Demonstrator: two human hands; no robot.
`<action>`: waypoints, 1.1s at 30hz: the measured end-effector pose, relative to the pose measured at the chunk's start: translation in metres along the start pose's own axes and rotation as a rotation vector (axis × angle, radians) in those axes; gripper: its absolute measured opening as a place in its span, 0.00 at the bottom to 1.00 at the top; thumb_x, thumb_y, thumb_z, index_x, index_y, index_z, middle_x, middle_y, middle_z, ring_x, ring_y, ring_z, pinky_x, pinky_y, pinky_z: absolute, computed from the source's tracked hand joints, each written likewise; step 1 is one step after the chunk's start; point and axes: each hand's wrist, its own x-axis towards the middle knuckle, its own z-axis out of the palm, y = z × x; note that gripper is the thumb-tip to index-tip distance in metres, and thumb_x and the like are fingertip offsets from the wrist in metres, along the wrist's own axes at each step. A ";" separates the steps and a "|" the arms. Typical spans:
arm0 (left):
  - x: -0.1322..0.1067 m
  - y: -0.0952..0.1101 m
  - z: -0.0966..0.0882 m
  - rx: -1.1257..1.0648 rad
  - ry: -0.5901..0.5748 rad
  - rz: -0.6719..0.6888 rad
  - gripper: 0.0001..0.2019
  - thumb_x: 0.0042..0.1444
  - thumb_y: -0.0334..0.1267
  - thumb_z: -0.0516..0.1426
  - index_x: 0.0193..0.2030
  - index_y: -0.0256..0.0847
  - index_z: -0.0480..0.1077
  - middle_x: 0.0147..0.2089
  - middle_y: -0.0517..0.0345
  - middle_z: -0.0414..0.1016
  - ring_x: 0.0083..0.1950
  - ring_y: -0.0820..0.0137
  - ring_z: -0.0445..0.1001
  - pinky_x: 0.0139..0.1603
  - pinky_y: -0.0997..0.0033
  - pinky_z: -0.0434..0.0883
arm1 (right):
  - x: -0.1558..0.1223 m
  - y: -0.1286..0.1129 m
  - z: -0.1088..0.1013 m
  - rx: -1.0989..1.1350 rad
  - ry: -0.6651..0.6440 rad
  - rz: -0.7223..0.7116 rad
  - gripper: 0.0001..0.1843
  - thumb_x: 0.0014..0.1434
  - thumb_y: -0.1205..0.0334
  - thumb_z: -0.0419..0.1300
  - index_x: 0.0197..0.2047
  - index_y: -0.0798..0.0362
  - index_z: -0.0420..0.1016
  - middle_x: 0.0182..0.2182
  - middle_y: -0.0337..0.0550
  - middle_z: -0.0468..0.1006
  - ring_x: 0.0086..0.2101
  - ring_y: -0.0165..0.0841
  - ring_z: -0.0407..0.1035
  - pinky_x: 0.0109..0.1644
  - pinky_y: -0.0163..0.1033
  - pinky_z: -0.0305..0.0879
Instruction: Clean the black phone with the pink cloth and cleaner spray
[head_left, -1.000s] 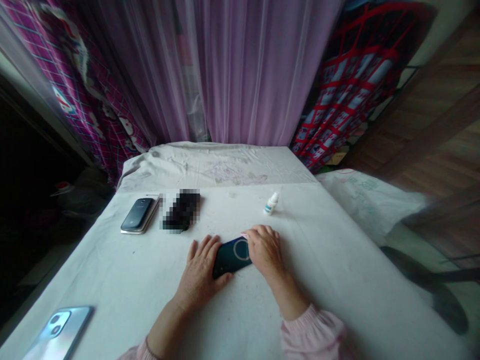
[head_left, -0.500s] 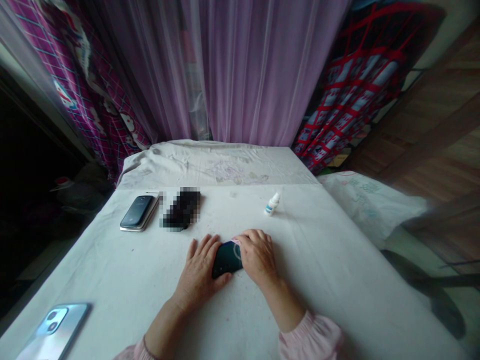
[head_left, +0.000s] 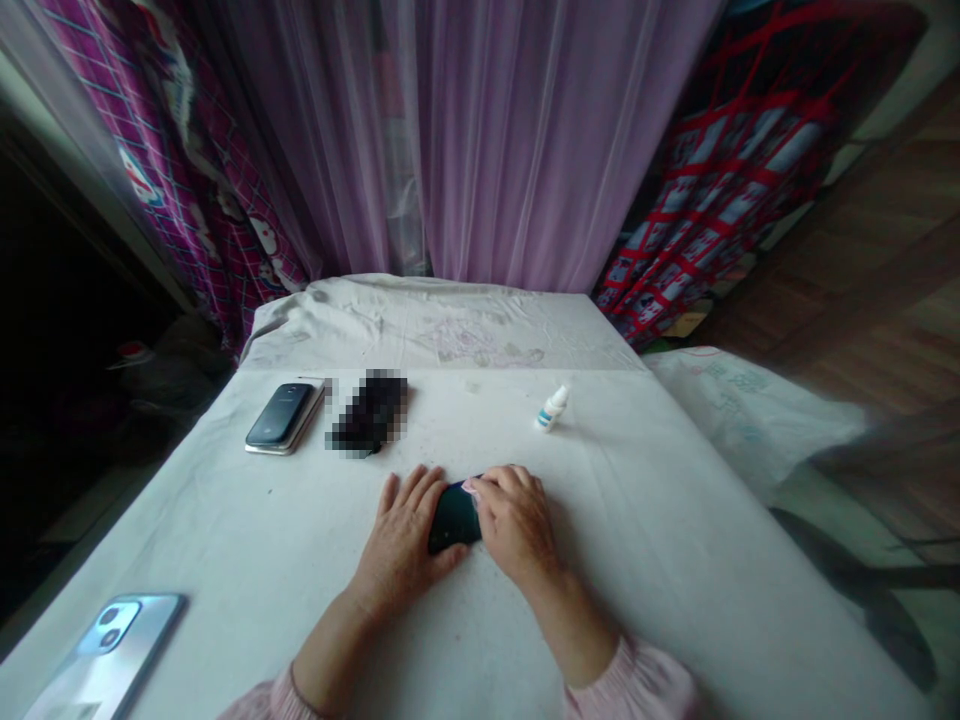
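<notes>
A dark phone (head_left: 452, 522) lies on the white cloth-covered table (head_left: 675, 560) in front of me. My left hand (head_left: 401, 545) lies against its left end, fingers stretched along the side and thumb curled round the near end, holding it in place. Curved over the phone's right half, my right hand (head_left: 514, 525) covers most of it. A small pink cloth (head_left: 470, 487) peeks out under the right fingertips, pressed against the phone.
A dark phone on a silver one (head_left: 283, 418) and a blurred black object (head_left: 367, 413) lie at the back left. A small white dropper bottle (head_left: 552, 408) stands back right. A light blue phone (head_left: 105, 655) lies camera side up at the near left corner. Curtains hang behind.
My right hand has slid left along the dark phone with the pink cloth, covering the circle mark that showed before. My left hand has stayed at the phone's left end.
</notes>
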 end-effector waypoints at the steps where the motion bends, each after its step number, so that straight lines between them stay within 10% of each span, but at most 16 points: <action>1: 0.000 0.000 0.000 0.002 -0.002 0.000 0.34 0.55 0.54 0.58 0.63 0.38 0.59 0.67 0.41 0.62 0.69 0.48 0.56 0.67 0.37 0.48 | 0.000 0.003 0.000 0.003 0.010 0.006 0.13 0.62 0.69 0.56 0.44 0.47 0.79 0.38 0.44 0.76 0.41 0.38 0.64 0.44 0.42 0.54; 13: -0.001 0.001 0.001 0.002 0.014 -0.003 0.33 0.54 0.54 0.59 0.62 0.38 0.60 0.66 0.41 0.62 0.69 0.48 0.56 0.67 0.39 0.48 | -0.001 0.002 -0.002 0.037 0.077 0.013 0.09 0.62 0.62 0.57 0.40 0.48 0.79 0.35 0.43 0.79 0.38 0.37 0.68 0.42 0.40 0.54; 22: -0.001 0.001 0.002 -0.007 0.011 0.008 0.33 0.55 0.52 0.58 0.63 0.35 0.58 0.67 0.40 0.61 0.69 0.48 0.55 0.67 0.38 0.48 | 0.027 0.090 -0.010 0.116 0.385 0.529 0.20 0.53 0.42 0.56 0.34 0.51 0.72 0.33 0.47 0.79 0.32 0.40 0.71 0.35 0.40 0.59; 27: -0.001 0.001 0.002 -0.008 0.006 -0.005 0.34 0.54 0.52 0.58 0.63 0.37 0.58 0.67 0.42 0.61 0.69 0.49 0.56 0.68 0.39 0.47 | 0.055 0.108 0.000 0.161 0.446 0.572 0.29 0.44 0.43 0.61 0.46 0.51 0.67 0.44 0.51 0.78 0.40 0.43 0.72 0.42 0.43 0.63; 33: -0.001 0.002 0.001 -0.001 0.007 -0.002 0.33 0.53 0.50 0.59 0.63 0.37 0.58 0.67 0.41 0.62 0.69 0.49 0.56 0.68 0.39 0.47 | 0.068 0.117 0.010 0.229 0.412 0.662 0.21 0.43 0.45 0.60 0.36 0.51 0.70 0.29 0.46 0.78 0.31 0.42 0.71 0.36 0.43 0.62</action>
